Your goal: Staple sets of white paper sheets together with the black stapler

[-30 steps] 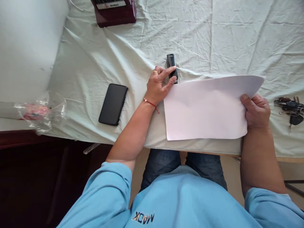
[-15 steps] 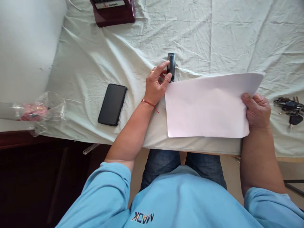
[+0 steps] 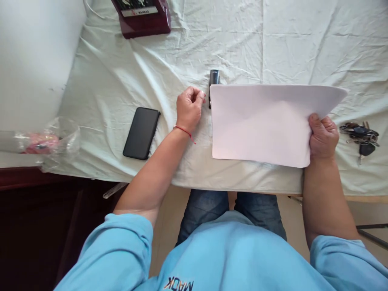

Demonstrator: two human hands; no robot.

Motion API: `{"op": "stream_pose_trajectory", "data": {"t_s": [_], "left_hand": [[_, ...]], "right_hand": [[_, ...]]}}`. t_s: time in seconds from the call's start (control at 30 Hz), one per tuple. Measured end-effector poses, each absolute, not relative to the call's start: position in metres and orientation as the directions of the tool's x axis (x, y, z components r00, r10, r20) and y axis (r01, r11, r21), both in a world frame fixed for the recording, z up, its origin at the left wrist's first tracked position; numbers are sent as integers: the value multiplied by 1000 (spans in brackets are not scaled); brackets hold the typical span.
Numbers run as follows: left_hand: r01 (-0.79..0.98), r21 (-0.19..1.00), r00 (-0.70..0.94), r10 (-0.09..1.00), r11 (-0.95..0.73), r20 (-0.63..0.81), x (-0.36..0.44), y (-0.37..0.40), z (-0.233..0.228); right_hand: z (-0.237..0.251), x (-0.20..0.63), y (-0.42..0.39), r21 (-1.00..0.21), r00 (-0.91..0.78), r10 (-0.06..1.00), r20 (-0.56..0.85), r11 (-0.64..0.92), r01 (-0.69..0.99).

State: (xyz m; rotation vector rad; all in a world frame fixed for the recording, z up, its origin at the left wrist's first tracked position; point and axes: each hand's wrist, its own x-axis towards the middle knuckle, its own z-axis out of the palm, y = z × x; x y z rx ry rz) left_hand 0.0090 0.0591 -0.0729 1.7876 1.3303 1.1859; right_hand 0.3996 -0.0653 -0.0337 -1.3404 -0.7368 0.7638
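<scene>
Head cam: left hand off stapler, now curled empty beside it; paper corner slid over stapler, right hand pinching sheet's far edge.

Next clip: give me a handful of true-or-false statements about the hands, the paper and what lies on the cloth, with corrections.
1. The right hand holds the white paper by its right edge. True.
2. The left hand grips the black stapler. False: it is a closed fist beside it.
3. The black phone lies left of the left hand. True.
4. The keys lie on the paper. False: they lie on the cloth, right of it.
</scene>
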Motion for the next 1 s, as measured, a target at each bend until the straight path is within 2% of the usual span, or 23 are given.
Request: {"op": "stream_pose_trajectory", "data": {"t_s": [0.13,0.23,0.3,0.4,0.5,0.67,1.0], "left_hand": [[468,857,37,974,-215,224,4,39,-58],[553,795,6,956,-248,294,5,19,-53],[596,745,68,944,-299,324,7,10,-52],[612,728,151,949,-309,277,10,7,-51],[656,692,170,953,-300,251,11,10,-53],[711,619,190,938,-334,289,12,12,-58],[698,616,205,926,-365,317,11,10,-59]], "right_hand": [[-35,398,-66,-995,539,842,32,77,-61],[-33,397,-67,-997,531,847,25,62,-52],[-32,396,-67,-997,543,839,23,58,-48],[-29,394,-67,-997,553,832,38,70,-38],[-28,393,-68,-996,541,840,45,77,-35],[-29,392,-68,-996,487,873,27,66,-64],[-31,395,-66,-998,503,864,19,47,-42]]}}
